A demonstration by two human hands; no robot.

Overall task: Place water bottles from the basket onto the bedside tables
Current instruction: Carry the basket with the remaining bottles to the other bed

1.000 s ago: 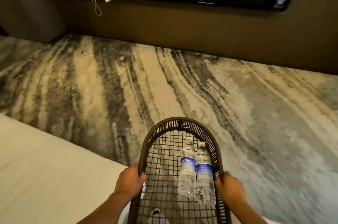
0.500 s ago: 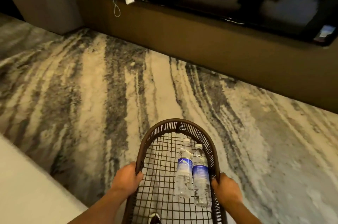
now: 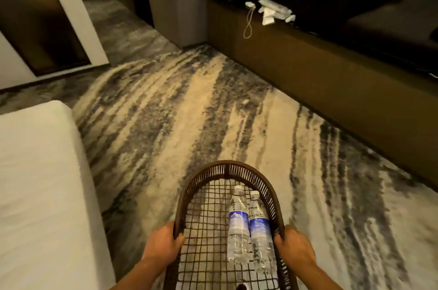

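The wire-mesh basket (image 3: 227, 168) is gripped at its rim by the left hand (image 3: 163, 246) and the right hand (image 3: 294, 248), low in the frame. It is best carried level, so the two water bottles (image 3: 247, 225) are not rolled. They lie side by side at the basket's right, long axes running up the frame, caps pointing away.

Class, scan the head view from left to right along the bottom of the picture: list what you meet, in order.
Bed → left hand → left bottle → right bottle → right hand. Both hands grip the basket rim.
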